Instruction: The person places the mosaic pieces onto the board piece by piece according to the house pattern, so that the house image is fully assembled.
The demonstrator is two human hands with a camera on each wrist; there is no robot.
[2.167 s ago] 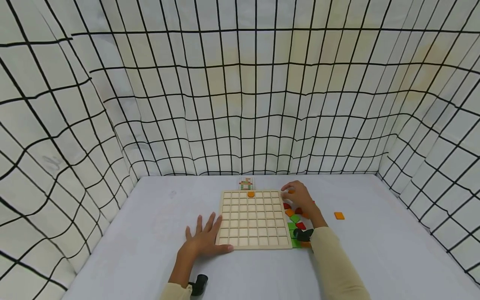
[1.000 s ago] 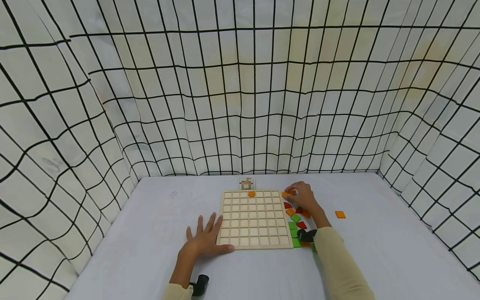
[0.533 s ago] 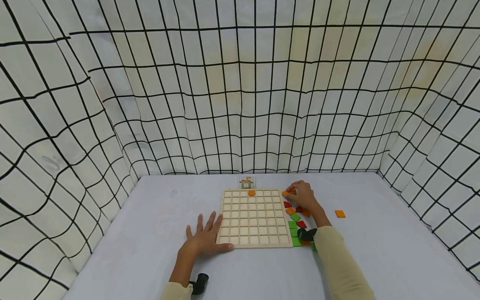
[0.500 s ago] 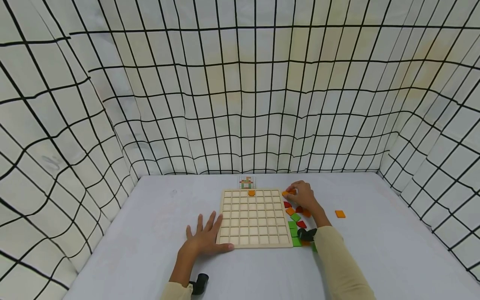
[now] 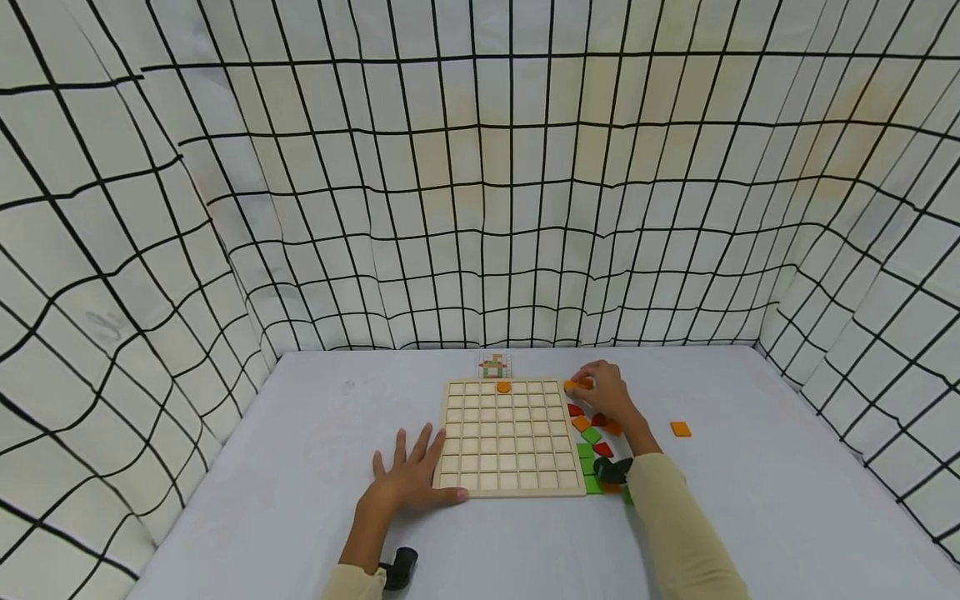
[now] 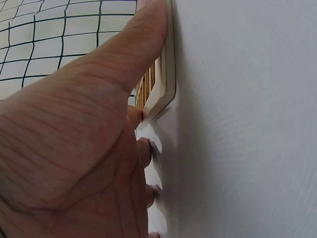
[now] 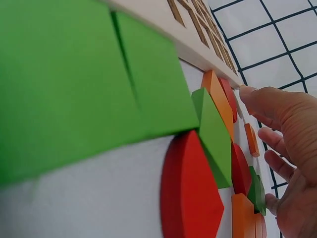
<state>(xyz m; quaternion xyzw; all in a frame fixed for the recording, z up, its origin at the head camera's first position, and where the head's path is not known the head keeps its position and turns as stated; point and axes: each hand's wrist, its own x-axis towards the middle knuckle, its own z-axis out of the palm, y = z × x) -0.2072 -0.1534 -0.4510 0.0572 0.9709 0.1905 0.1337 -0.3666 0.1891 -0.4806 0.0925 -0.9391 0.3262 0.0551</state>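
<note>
My left hand [image 5: 408, 485] lies with fingers spread at the front-left corner of a wooden grid board [image 5: 510, 492]. Its thumb rests along the front rim, and the index fingertip touches the left side. Beyond the board's far right corner, my right hand [image 5: 606, 390] pinches a small orange tile [image 5: 570, 386] between thumb and fingertips; a second orange piece [image 5: 586, 383] shows under the fingers. Much of both pieces is hidden. One rounded orange tile [image 5: 503, 387] sits in the board's far row.
A small pattern card [image 5: 494, 366] lies behind the board. Along its right side are green tiles [image 7: 94, 84], red pieces [image 7: 190, 193] and orange ones [image 7: 218, 99]. One orange square [image 5: 680, 429] lies farther right. Netting over white cloth [image 5: 510, 208] surrounds the table.
Since the oldest frame my right hand has drawn slightly right, off the board's edge, and its fingertips have closed on the orange tile. Over the last second both hands have stayed still.
</note>
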